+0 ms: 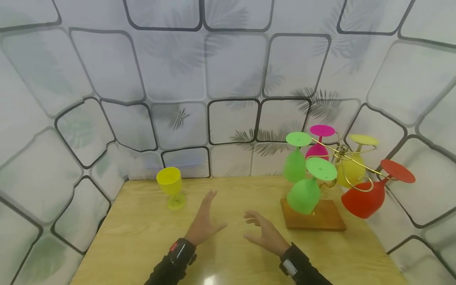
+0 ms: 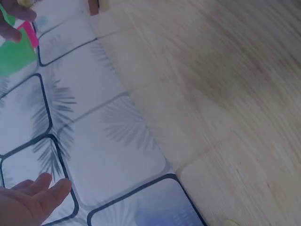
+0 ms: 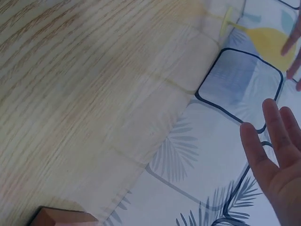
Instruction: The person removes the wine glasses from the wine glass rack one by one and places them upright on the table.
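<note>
Both hands hover over the middle of the wooden table, holding nothing. My left hand [image 1: 204,225] has its fingers extended and thumb spread toward the right. Facing it, my right hand [image 1: 265,234] has loosely bent fingers, thumb apart. A yellow goblet [image 1: 169,181] stands upright beyond and left of the left hand; the right wrist view also catches this yellow goblet [image 3: 270,44]. Right of the right hand is a gold wire rack [image 1: 342,152] on a wooden base [image 1: 322,215]. Upside down on it hang two green goblets [image 1: 304,196], a magenta one [image 1: 317,151], a yellow one [image 1: 350,170] and a red one [image 1: 365,200].
The light wooden table [image 1: 228,257] meets a wall covering [image 1: 233,67] of dark-outlined rounded shapes and leaf prints at its back and sides. The red goblet hangs out past the base on the right. Several goblet feet stick up above the rack's arms.
</note>
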`<action>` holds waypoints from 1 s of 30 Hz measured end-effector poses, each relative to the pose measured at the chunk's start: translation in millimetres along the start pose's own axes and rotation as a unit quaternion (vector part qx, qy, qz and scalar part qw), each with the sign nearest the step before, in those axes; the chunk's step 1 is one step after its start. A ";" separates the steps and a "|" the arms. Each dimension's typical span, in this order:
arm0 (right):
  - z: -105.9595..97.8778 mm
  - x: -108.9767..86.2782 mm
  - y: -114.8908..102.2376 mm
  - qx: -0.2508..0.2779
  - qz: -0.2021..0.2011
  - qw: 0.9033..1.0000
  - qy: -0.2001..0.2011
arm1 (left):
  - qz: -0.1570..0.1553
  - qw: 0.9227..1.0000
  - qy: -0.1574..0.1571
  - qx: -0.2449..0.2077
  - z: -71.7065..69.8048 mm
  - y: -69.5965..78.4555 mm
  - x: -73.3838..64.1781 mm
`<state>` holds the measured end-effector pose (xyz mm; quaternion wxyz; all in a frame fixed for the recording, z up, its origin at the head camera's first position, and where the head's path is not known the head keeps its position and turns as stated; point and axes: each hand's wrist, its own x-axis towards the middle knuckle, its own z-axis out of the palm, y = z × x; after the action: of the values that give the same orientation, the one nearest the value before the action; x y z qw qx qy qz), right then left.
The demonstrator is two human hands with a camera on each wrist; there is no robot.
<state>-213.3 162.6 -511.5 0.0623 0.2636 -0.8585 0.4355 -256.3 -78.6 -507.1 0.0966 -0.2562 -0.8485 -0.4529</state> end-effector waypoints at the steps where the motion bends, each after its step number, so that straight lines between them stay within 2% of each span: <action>1: -0.2 0.3 -1.3 -0.004 -0.002 1.000 0.001 | -0.009 1.000 -0.017 -0.002 2.2 2.4 -4.0; 3: -1.9 1.4 -3.9 -0.015 -0.009 1.000 0.001 | -0.020 0.999 -0.049 -0.007 6.1 6.5 -10.8; 6: -9.7 3.0 -11.5 -0.056 -0.032 0.998 -0.001 | -0.020 0.995 -0.096 -0.011 12.5 10.2 -18.4; 9: -29.0 5.9 -27.9 -0.101 -0.078 0.992 -0.007 | -0.025 0.991 -0.130 -0.015 19.4 12.0 -23.4; 13: -75.4 8.3 -65.2 -0.154 -0.149 0.976 -0.031 | -0.035 0.988 -0.153 -0.016 26.8 13.6 -29.8; 16: -117.5 7.0 -102.3 -0.197 -0.201 0.959 -0.044 | -0.031 0.986 -0.165 -0.016 30.0 13.8 -35.4; 21: -185.3 7.3 -170.5 -0.270 -0.238 0.932 -0.044 | -0.049 0.981 -0.185 -0.012 32.0 12.2 -42.2; 23: -212.3 16.3 -188.4 -0.289 -0.228 0.929 -0.043 | -0.061 0.980 -0.190 -0.010 32.9 11.3 -43.5; 25: -241.6 33.7 -194.0 -0.309 -0.221 0.924 -0.042 | -0.057 0.980 -0.193 -0.007 35.0 9.7 -44.5; 26: -256.7 43.7 -193.8 -0.311 -0.202 0.928 -0.042 | -0.050 0.980 -0.193 -0.005 36.1 8.6 -44.8; 27: -270.7 54.8 -190.7 -0.314 -0.177 0.932 -0.038 | -0.046 0.980 -0.194 -0.007 37.5 7.5 -45.2; 30: -310.4 88.1 -167.6 -0.334 -0.065 0.939 -0.051 | -0.038 0.978 -0.204 -0.006 40.6 5.7 -45.5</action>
<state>-241.7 289.0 -171.8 0.1305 0.3044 -0.9378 0.1045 -211.9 -58.6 -544.1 -0.0969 -0.3115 -0.8565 -0.3999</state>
